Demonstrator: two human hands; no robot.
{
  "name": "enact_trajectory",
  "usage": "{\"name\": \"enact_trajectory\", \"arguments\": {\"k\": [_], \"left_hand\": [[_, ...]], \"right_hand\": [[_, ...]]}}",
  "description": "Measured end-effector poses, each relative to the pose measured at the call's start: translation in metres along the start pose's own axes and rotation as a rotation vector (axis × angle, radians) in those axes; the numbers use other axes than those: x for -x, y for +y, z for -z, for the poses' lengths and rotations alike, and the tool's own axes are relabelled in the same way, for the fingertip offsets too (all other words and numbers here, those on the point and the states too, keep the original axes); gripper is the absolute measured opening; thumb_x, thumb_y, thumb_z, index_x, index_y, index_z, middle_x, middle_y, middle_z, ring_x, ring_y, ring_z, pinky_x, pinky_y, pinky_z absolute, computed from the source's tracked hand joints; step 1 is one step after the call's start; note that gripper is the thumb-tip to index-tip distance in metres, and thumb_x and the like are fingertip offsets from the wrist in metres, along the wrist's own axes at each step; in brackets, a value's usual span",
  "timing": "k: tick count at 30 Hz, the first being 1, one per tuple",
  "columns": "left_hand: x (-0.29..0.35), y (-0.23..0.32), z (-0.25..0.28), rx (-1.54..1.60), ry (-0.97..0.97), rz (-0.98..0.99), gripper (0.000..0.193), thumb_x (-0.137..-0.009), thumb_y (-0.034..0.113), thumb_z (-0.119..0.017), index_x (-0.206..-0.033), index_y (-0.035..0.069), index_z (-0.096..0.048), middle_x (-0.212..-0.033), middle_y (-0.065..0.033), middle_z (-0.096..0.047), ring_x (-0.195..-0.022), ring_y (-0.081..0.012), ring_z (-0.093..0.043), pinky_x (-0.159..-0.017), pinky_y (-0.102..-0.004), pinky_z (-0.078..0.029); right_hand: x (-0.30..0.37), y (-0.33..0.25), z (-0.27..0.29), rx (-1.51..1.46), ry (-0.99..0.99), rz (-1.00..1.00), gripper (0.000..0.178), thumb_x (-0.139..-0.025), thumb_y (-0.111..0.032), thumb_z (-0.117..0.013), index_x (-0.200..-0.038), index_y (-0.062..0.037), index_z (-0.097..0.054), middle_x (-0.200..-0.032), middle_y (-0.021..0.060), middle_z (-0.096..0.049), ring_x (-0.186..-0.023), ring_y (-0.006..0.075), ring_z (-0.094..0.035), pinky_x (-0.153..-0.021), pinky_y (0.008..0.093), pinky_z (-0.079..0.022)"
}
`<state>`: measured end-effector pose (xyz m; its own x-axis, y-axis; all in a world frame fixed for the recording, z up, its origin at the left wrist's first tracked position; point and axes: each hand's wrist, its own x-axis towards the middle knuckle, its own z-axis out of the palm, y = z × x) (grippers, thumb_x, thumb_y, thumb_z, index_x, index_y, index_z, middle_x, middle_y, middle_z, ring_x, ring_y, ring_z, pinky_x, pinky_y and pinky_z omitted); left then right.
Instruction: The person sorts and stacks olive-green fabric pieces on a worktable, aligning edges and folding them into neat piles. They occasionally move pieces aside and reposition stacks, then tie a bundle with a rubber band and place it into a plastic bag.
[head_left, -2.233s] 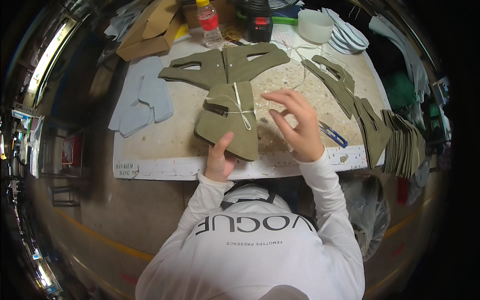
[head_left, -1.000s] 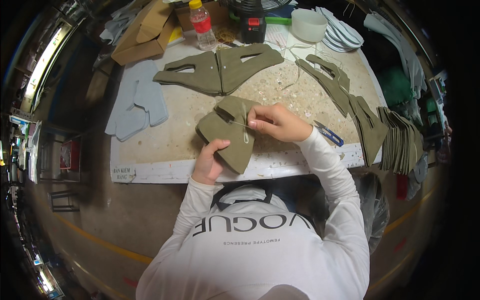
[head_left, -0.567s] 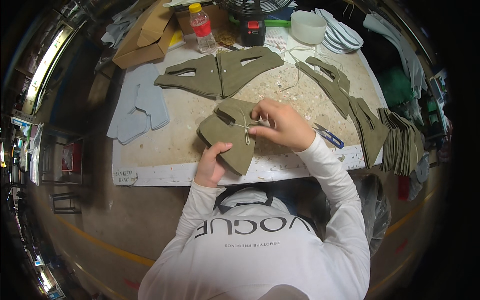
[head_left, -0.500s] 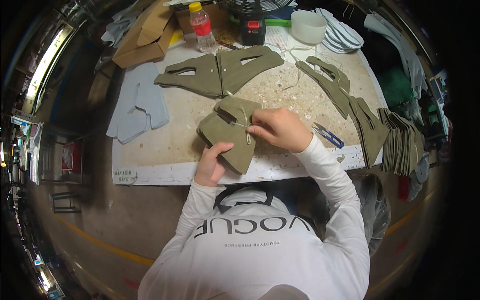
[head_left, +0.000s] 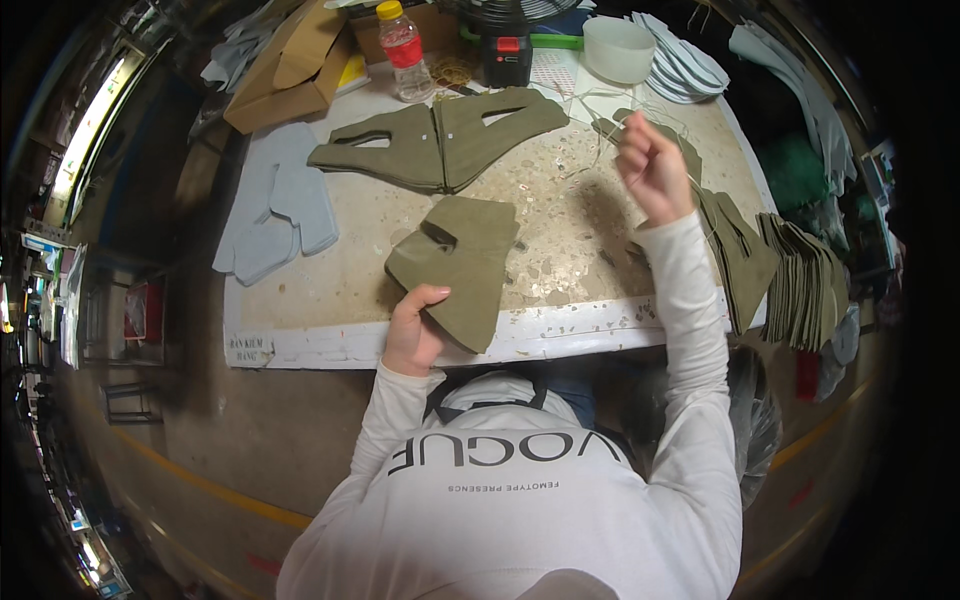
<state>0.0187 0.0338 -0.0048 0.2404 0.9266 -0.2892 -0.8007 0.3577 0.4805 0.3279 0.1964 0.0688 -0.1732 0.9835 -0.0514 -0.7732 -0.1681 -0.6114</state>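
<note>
My left hand grips a stack of olive-green fabric pieces at its near left edge, thumb on top. The stack has a slot-like cutout and is tilted over the table's near side. My right hand is raised to the right, fingers pinched together, with a thin pale cord trailing about the fingertips. Beneath that hand, more olive cutouts are partly covered. Beyond the held stack lie two olive stacks side by side, each with an opening.
Light-blue fabric pieces lie at the left. A cardboard box, a yellow-capped bottle, a fan and a white tub stand at the back. A row of olive pieces hangs at the table's right edge.
My right hand has moved from the held stack up and to the right, and the cord is off the stack. My left hand still holds the stack. My right arm now covers the blue-handled thread snips.
</note>
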Motion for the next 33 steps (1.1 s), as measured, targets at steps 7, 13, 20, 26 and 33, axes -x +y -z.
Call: {"name": "enact_trajectory", "arguments": {"k": [7,13,20,26,33], "left_hand": [[0.003,0.008,0.012,0.007,0.040,-0.045,0.049,-0.085,0.003,-0.058,-0.133,-0.002,-0.049,-0.126,-0.0144,-0.059,-0.117,-0.0281,-0.059,-0.101,-0.0412,-0.048],[0.005,-0.002,-0.008,-0.057,0.047,-0.113,0.051,-0.091,0.013,-0.058,-0.139,0.000,-0.043,-0.136,-0.0138,-0.053,-0.125,-0.0285,-0.052,-0.107,-0.0447,-0.042],[0.010,-0.017,-0.026,-0.083,-0.168,-0.132,0.047,-0.101,0.020,-0.051,-0.142,0.001,-0.041,-0.139,-0.0099,-0.053,-0.129,-0.0235,-0.049,-0.110,-0.0431,-0.036],[0.013,-0.010,-0.022,-0.397,-0.155,-0.215,0.043,-0.106,0.025,-0.044,-0.138,-0.004,-0.042,-0.134,-0.0151,-0.055,-0.120,-0.0220,-0.057,-0.102,-0.0391,-0.047],[0.013,-0.011,-0.020,-0.484,-0.103,-0.267,0.044,-0.101,0.013,-0.054,-0.139,-0.003,-0.040,-0.138,-0.0152,-0.052,-0.126,-0.0237,-0.053,-0.106,-0.0389,-0.044]], "right_hand": [[-0.050,-0.090,0.073,0.456,0.495,0.265,0.036,-0.104,-0.028,-0.049,-0.131,-0.0042,-0.048,-0.126,0.0211,-0.061,-0.113,0.0276,-0.059,-0.089,0.0326,-0.054],[-0.023,-0.092,0.087,0.828,0.665,0.330,0.058,-0.092,-0.033,-0.066,-0.141,-0.0056,-0.049,-0.139,0.0288,-0.049,-0.131,0.0362,-0.046,-0.105,0.0448,-0.044],[0.104,0.030,-0.009,2.130,0.096,0.603,0.048,-0.087,-0.025,-0.071,-0.131,-0.0065,-0.061,-0.131,0.0223,-0.059,-0.128,0.0414,-0.050,-0.111,0.0494,-0.035],[0.126,0.107,-0.063,1.424,-0.314,0.432,0.054,-0.080,-0.021,-0.078,-0.129,-0.0078,-0.062,-0.128,0.0187,-0.062,-0.119,0.0358,-0.059,-0.098,0.0388,-0.049],[0.121,0.115,-0.053,1.419,-0.292,0.588,0.045,-0.086,-0.019,-0.072,-0.129,-0.0071,-0.062,-0.119,0.0183,-0.067,-0.107,0.0339,-0.067,-0.085,0.0377,-0.055]]}}
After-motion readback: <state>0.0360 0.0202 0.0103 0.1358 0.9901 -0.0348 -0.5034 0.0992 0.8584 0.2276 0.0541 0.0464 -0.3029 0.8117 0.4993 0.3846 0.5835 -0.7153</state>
